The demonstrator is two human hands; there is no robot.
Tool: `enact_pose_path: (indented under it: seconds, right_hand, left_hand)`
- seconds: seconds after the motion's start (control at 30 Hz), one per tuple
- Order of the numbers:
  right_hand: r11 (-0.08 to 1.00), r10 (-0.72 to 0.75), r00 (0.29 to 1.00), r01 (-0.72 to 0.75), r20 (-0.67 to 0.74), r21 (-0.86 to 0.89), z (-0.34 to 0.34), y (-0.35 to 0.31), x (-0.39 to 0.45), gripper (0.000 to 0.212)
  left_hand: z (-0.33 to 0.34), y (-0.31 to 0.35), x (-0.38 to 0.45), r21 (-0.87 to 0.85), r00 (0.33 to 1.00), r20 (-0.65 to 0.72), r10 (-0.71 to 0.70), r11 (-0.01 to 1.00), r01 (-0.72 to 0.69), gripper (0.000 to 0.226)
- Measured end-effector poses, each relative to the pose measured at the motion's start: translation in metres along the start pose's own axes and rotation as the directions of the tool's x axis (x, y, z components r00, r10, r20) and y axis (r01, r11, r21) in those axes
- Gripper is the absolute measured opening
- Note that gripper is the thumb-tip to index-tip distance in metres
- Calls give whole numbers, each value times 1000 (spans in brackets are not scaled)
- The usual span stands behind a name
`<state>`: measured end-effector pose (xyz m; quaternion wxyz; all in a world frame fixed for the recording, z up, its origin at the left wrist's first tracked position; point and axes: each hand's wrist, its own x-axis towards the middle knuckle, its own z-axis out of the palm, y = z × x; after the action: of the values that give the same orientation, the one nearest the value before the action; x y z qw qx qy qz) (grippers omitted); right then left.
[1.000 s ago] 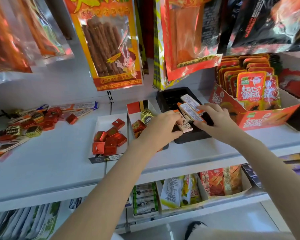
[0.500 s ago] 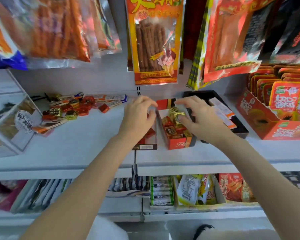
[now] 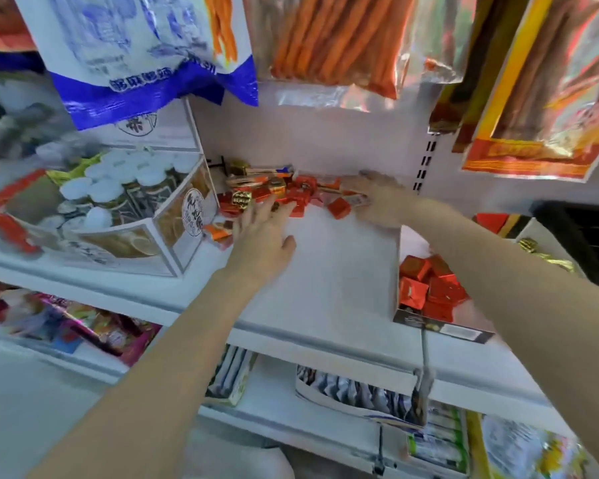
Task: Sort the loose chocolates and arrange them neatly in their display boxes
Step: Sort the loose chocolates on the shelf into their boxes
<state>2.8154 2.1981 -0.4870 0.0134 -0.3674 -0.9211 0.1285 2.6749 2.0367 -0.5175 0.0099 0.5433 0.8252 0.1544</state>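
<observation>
Head camera view, looking down along two bare forearms at a white shop shelf (image 3: 325, 271). A heap of loose chocolates (image 3: 274, 193), mostly red squares with a few gold pieces and some long bars, lies against the back edge of the shelf, towards its left, just beside a clear display case of white-lidded jars (image 3: 94, 202).

The left hand (image 3: 261, 236) lies palm down on the shelf with its grip spread, fingers straight and touching the front of the heap. The right hand (image 3: 377, 198) reaches across to the heap's right end, beside one stray red square (image 3: 339, 208); it is blurred, so I cannot tell whether its fingers are spread or pinching a piece. With one hand on each side, the hands bracket the heap (probably to gather the pieces or pick out one kind).

Near the shelf's front edge, to the right and well apart from the heap, an open display box (image 3: 440, 331) holds red squares (image 3: 429, 288) lying unevenly, partly hidden by the right forearm. Hanging snack bags (image 3: 325, 39) fill the top of the view.
</observation>
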Motion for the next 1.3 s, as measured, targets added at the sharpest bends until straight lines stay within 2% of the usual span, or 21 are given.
enact_pose_path:
  seconds: [0.1, 0.17, 0.33, 0.53, 0.63, 0.7, 0.8, 0.87, 0.93, 1.03, 1.13, 1.23, 1.3]
  right_hand:
    - [995, 42, 992, -32, 119, -91, 8, -1, 18, 68]
    - [993, 34, 991, -19, 133, -113, 9, -4, 17, 69]
    - [983, -27, 990, 52, 140, -178, 12, -7, -4, 64]
    - [975, -161, 960, 190, 230, -112, 1, -25, -37, 45]
    - [979, -173, 972, 188, 157, -81, -3, -39, -54, 23]
    - [988, -135, 988, 140, 72, -71, -5, -45, -64, 14]
    - [995, -97, 993, 97, -65, 0, -8, -43, -83, 7]
    - [990, -24, 986, 47, -166, 136, -11, -36, -98, 18]
    - [970, 55, 979, -6, -195, 241, -14, -29, -113, 33]
    - [931, 105, 969, -17, -225, 364, -19, -20, -135, 38]
    - [873, 205, 943, -55, -263, 485, -23, -8, -155, 37]
    - [781, 367, 885, -126, -286, 612, -29, 7, -172, 33]
    - [721, 460, 836, -156, -299, 675, -34, 19, -179, 34]
  left_hand:
    - [6, 1, 15, 46, 996, 85, -17, 999, 13, 59]
    - [9, 3, 22, 69, 992, 124, -21, 998, 13, 55]
    - [4, 2, 17, 30, 991, 82, 109, 993, -112, 45]
    - [-12, 5, -18, -154, 972, 150, 182, 975, -159, 27]
    - [-17, 10, -35, -241, 967, 145, 210, 955, -171, 23]
    - [-19, 15, -43, -259, 969, 141, 203, 952, -162, 27]
    - [-21, 21, -50, -271, 963, 171, 209, 950, -158, 46]
    - [-23, 23, -50, -260, 947, 217, 237, 949, -178, 54]
    - [-24, 26, -50, -219, 928, 271, 256, 955, -199, 56]
    - [-23, 34, -51, -98, 914, 295, 278, 960, -260, 57]
    - [-21, 49, -52, -68, 894, 277, 352, 935, -347, 57]
    - [-20, 62, -51, -20, 878, 254, 405, 910, -414, 42]
    - [-22, 65, -51, -39, 897, 227, 380, 924, -382, 37]
